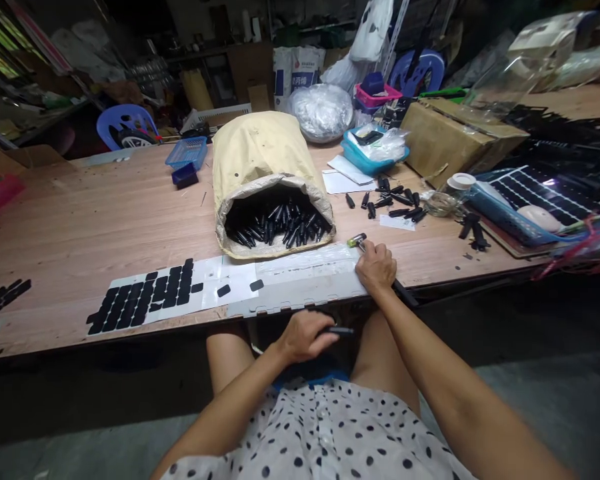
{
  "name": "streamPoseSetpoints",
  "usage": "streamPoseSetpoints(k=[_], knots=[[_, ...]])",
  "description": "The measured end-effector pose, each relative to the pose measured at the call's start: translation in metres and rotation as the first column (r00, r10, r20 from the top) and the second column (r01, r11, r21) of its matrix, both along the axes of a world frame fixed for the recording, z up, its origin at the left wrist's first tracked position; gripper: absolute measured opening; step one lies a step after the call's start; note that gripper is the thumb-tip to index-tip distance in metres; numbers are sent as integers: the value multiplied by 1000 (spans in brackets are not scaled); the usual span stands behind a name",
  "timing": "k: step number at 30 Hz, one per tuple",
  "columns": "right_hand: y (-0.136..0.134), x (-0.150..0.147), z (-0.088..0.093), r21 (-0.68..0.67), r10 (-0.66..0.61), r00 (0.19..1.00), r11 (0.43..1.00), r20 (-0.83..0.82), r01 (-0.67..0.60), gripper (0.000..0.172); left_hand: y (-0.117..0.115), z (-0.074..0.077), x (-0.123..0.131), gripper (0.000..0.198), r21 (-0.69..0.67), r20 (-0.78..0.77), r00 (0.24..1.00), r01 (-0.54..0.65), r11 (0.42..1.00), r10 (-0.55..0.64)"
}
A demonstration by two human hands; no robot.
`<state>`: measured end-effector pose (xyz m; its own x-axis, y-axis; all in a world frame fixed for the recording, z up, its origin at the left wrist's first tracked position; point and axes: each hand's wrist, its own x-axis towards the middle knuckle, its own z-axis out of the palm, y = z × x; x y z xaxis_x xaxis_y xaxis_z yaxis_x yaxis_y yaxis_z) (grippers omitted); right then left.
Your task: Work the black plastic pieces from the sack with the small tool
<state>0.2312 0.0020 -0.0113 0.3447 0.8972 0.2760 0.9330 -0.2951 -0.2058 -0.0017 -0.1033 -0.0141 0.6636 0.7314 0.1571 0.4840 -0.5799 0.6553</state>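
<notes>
Just off the table's front edge, my left hand is closed around a slim black part that sticks out to the right. My right hand grips a small hammer at the table edge; its metal and yellowish head shows beyond the fingers, and a black handle end shows below. A grey board lies along the edge between the hands. Behind it, a cream sack lies with its mouth towards me, full of black parts. Black rounded stickers cover a white sheet on the left.
Loose black parts lie right of the sack, near a cardboard box and a turquoise basket. A blue tray stands at the right edge. Blue baskets sit left of the sack.
</notes>
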Motion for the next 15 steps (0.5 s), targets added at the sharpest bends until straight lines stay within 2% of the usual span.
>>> streamPoseSetpoints(k=[1, 3, 6, 8, 10, 11, 13, 15], knots=[[0, 0, -1, 3, 2, 1000, 1000, 5, -2, 37, -15, -6, -7, 30, -66, -63, 998, -11, 998, 7], [1, 0, -2, 2, 4, 1000, 1000, 13, -4, 37, -32, -17, -18, 28, -211, -243, 963, -169, 963, 115], [1, -1, -2, -6, 3, 1000, 1000, 18, -2, 38, -29, -26, -24, 31, -312, -544, 798, -479, 820, 259], [1, -1, -2, -5, 4, 1000, 1000, 21, -4, 38, -19, -26, -24, 36, -320, -664, 706, -567, 759, 247], [1, -1, -3, -1, 6, 1000, 1000, 25, -6, 38, -10, -19, -24, 42, -355, -694, 698, -546, 759, 179], [1, -1, -3, 0, 6, 1000, 1000, 28, -6, 38, -7, -13, -25, 44, -394, -670, 732, -493, 776, 124], [1, -1, -5, 3, 5, 999, 1000, 35, -5, 38, 3, 6, -27, 43, -522, -533, 846, -311, 794, -19], [1, -1, -6, 5, 4, 999, 1000, 42, -4, 38, 21, 31, -29, 39, -624, -325, 939, -129, 771, -107]])
